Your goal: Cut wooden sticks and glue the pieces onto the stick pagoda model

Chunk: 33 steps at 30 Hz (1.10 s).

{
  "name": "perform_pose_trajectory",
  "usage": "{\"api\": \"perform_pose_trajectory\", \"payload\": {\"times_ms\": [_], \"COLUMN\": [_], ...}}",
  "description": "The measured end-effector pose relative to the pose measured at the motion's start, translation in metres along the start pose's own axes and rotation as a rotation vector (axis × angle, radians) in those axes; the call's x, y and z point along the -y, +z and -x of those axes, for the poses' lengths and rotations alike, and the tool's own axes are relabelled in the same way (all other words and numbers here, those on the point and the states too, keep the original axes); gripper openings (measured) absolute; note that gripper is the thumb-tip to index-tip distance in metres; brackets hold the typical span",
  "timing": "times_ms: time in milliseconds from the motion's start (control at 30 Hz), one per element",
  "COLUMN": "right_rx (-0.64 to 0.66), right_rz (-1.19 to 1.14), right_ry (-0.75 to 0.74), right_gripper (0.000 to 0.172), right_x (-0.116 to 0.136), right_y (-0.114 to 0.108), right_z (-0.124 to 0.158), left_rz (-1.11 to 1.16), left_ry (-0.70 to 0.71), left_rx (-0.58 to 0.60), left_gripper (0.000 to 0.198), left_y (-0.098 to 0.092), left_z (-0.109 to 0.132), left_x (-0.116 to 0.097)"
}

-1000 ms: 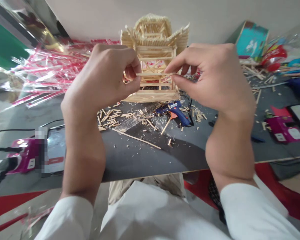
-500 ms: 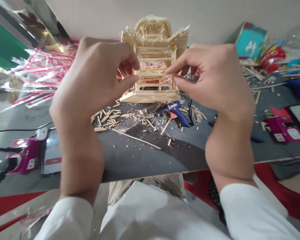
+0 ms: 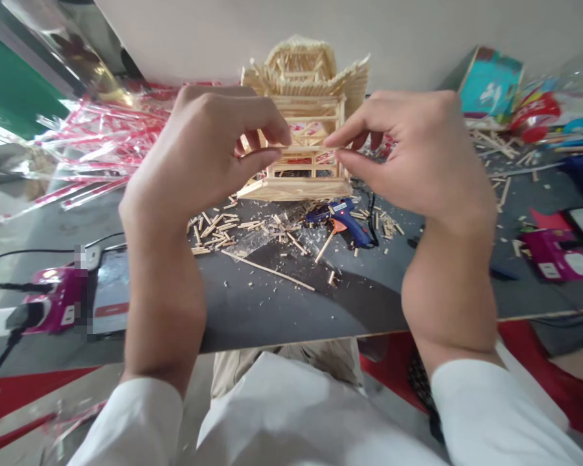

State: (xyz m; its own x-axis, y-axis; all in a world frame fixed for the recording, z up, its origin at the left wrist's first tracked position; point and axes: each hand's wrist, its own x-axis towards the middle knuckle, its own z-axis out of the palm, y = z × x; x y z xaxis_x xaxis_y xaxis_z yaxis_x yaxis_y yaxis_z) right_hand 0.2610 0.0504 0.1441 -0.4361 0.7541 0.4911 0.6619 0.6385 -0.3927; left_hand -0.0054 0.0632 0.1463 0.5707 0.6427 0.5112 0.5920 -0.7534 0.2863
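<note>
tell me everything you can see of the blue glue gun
The blue glue gun lies on its side on the dark tabletop, just in front of the wooden model, nozzle end to picture left, handle slanting down to the right. Its body looks like plastic, with an orange trigger, a pale label and a small red light. Wood scraps lie around it; the left hand and right hand are apart from it.

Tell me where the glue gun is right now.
In the head view, the blue glue gun lies on the dark table just right of centre, in front of the stick house, with short sticks around it.
</note>
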Motion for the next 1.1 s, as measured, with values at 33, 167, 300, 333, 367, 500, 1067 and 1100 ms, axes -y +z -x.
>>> {"api": "perform_pose_trajectory", "payload": {"times_ms": [33,167,300,333,367,500,1067,1100], "right_rx": [0.002,0.001,-0.004,-0.007,-0.011,-0.018,0.045,0.047], "right_rz": [0.002,0.036,0.026,0.018,0.012,0.031,0.098,0.102], "right_ry": [-0.005,-0.002,0.008,0.016,0.023,0.024,0.056,0.060], "right_gripper": [0.003,0.005,0.021,0.024,0.027,0.028,0.006,0.005], "right_x": [-0.001,-0.003,-0.006,-0.006,-0.007,-0.008,-0.005,-0.004], "right_y": [0.000,-0.002,-0.002,-0.003,-0.004,-0.011,0.001,0.001], "right_z": [0.000,0.000,0.000,0.000,0.000,0.003,-0.004,-0.004], "left_rz": [-0.001,-0.012,-0.020,-0.018,-0.014,0.015,-0.002,-0.005], "left_ry": [0.016,0.078,0.073,0.070,0.068,0.042,0.035,0.024], "left_rx": [-0.017,-0.080,-0.079,-0.077,-0.078,-0.067,-0.039,-0.034], "left_gripper": [0.012,0.013,0.012,0.010,0.007,0.005,0.009,0.008], "left_y": [0.002,0.007,0.006,0.006,0.006,0.005,0.005,0.005], "left_z": [-0.001,-0.003,-0.003,-0.003,-0.003,-0.002,-0.004,-0.004], "left_x": [0.000,0.001,0.002,0.002,0.002,0.003,0.003,0.002]}}
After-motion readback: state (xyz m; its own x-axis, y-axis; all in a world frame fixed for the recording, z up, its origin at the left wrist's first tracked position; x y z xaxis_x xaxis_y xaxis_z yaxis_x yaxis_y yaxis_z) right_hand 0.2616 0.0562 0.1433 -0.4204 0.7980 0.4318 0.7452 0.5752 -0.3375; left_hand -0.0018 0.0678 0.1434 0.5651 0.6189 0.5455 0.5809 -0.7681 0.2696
